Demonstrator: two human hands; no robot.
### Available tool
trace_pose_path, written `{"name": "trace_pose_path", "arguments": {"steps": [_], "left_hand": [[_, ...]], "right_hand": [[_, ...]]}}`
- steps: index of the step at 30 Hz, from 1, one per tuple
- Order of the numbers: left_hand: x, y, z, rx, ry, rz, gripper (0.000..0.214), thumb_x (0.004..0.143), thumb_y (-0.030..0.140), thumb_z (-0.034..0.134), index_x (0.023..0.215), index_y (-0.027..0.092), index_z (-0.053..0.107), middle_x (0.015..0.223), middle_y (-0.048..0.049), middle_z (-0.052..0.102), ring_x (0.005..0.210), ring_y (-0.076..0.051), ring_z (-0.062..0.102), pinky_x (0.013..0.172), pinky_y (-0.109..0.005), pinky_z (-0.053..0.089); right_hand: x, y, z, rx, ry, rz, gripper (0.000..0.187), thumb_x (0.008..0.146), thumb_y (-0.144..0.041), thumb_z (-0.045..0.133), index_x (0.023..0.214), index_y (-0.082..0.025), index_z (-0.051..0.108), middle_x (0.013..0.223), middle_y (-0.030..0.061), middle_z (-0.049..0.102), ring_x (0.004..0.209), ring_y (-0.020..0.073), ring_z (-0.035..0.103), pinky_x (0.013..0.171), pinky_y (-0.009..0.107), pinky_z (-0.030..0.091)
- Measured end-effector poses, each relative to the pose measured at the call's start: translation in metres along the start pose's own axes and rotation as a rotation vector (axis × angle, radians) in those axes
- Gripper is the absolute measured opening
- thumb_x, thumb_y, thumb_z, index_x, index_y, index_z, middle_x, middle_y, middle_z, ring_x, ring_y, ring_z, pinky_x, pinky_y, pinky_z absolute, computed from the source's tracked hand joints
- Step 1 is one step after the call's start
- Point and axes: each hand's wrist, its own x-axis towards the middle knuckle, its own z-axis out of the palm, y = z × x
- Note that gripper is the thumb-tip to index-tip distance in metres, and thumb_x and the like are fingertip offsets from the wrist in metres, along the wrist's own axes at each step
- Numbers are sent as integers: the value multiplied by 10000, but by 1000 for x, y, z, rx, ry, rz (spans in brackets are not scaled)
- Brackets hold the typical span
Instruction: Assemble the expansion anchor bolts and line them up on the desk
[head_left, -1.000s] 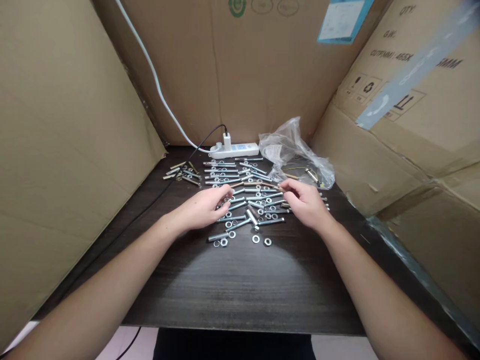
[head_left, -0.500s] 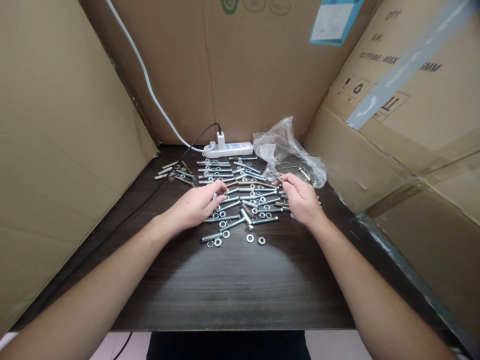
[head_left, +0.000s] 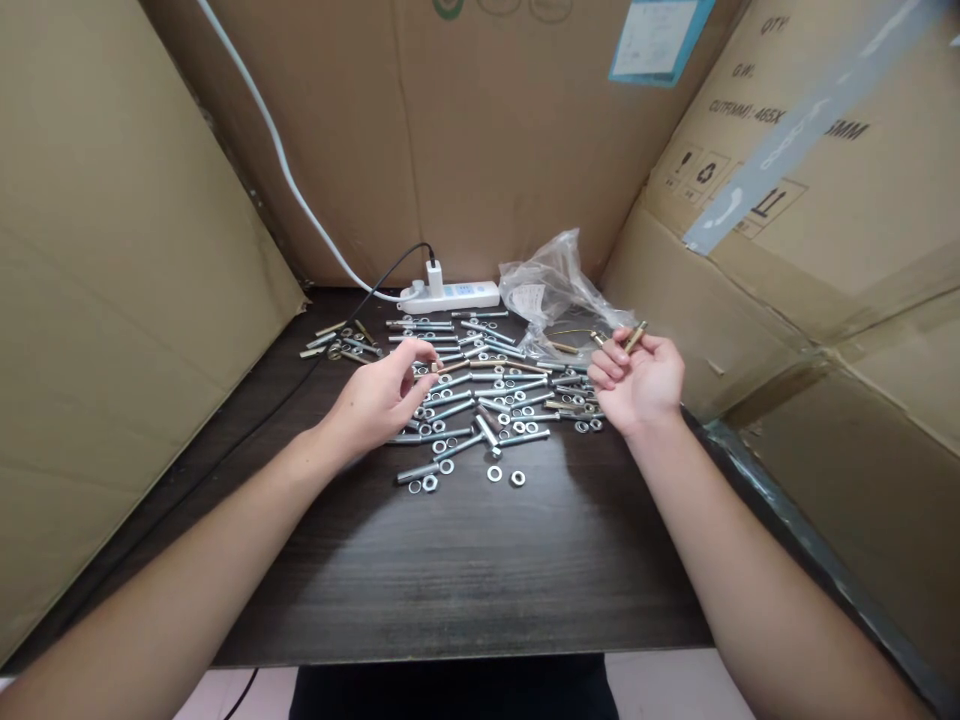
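My right hand [head_left: 637, 385] is turned palm up over the right end of the bolts, its fingers closed on a brass-coloured bolt sleeve [head_left: 635, 337]. Part of the sleeve is hidden by the fingers. My left hand [head_left: 382, 395] hovers at the left side of the spread hardware, thumb and forefinger apart. Just by its fingertips lies a brass-coloured bolt [head_left: 453, 367]. Silvery bolts [head_left: 514, 388] lie in rough rows between the hands, with nuts and washers among them. Nearest me are a loose washer [head_left: 494, 474] and a hex nut [head_left: 517, 479].
A smaller heap of sleeves, nuts and rings [head_left: 352, 345] lies at the left. Behind the bolts are a white power strip [head_left: 457, 295] with cables and a clear plastic bag [head_left: 551, 285]. Cardboard walls [head_left: 510, 150] enclose the dark table [head_left: 465, 570] on three sides.
My right hand has moved right and rolled palm up, bringing the sleeve into plainer view. My left hand has shifted slightly left, and its thumb and forefinger are apart. The view has tilted a little.
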Motion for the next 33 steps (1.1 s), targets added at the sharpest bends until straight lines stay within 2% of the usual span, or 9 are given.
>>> {"name": "trace_pose_path", "arguments": {"steps": [4, 9, 14, 17, 19, 22, 26, 30, 33], "left_hand": [[0, 0, 2, -20, -24, 11, 225, 901, 358, 506, 1067, 206, 507, 674, 47, 550, 550, -97, 484, 566, -233, 369], [0, -1, 2, -9, -38, 41, 223, 900, 379, 502, 1039, 206, 508, 692, 44, 563, 570, -98, 485, 581, -233, 382], [-1, 0, 1, 14, -27, 47, 227, 899, 381, 494, 1043, 206, 504, 665, 48, 538, 564, -99, 471, 577, -231, 385], [-2, 2, 1, 17, -33, 54, 231, 897, 372, 488, 1052, 202, 504, 669, 47, 542, 561, -98, 474, 582, -231, 392], [-3, 3, 2, 12, -39, 66, 230, 893, 366, 486, 1051, 199, 507, 671, 46, 545, 559, -97, 478, 578, -228, 394], [-3, 5, 4, -1, -40, 82, 211, 883, 345, 484, 1032, 199, 510, 685, 43, 550, 561, -94, 485, 572, -222, 397], [-4, 7, 6, -17, -42, 92, 199, 882, 324, 482, 1032, 195, 504, 690, 43, 548, 560, -91, 484, 567, -214, 396], [-8, 14, 9, -60, -64, 134, 183, 895, 324, 479, 1023, 196, 505, 673, 47, 537, 550, -91, 479, 553, -207, 393], [-11, 18, 11, -56, -79, 188, 185, 907, 322, 475, 1042, 198, 500, 721, 34, 565, 581, -93, 511, 582, -208, 410]], "right_hand": [[1, 3, -1, -26, 33, -6, 128, 715, -213, 429, 758, -168, 541, 550, -59, 319, 413, 71, 287, 334, 152, 243], [-1, 6, 5, -109, -14, 66, 259, 674, -134, 447, 894, -154, 581, 642, -32, 444, 422, 53, 337, 310, 128, 219], [-6, 12, 11, -284, -172, 356, 300, 667, -131, 463, 937, -157, 590, 672, -39, 486, 358, 22, 229, 281, 131, 109], [-13, 21, 16, -415, -258, 413, 258, 709, -167, 468, 933, -160, 597, 624, -54, 464, 357, 21, 164, 306, 148, 72], [-22, 28, 23, -557, -379, 424, 240, 755, -179, 456, 935, -162, 613, 581, -65, 430, 368, 31, 157, 329, 160, 86], [-44, 40, 37, -778, -615, 360, 268, 825, -169, 395, 927, -170, 643, 539, -66, 388, 408, 63, 253, 381, 182, 199], [-75, 50, 53, -1065, -820, 69, 300, 840, -109, 395, 935, -192, 668, 633, -35, 534, 569, 97, 451, 573, 223, 367], [-87, 54, 54, -1302, -885, -172, 231, 846, -115, 456, 893, -189, 670, 725, -14, 631, 633, 114, 519, 655, 245, 375], [-83, 57, 49, -1360, -874, -215, 186, 900, -213, 469, 856, -188, 648, 708, -9, 620, 624, 117, 513, 627, 236, 358]]}}
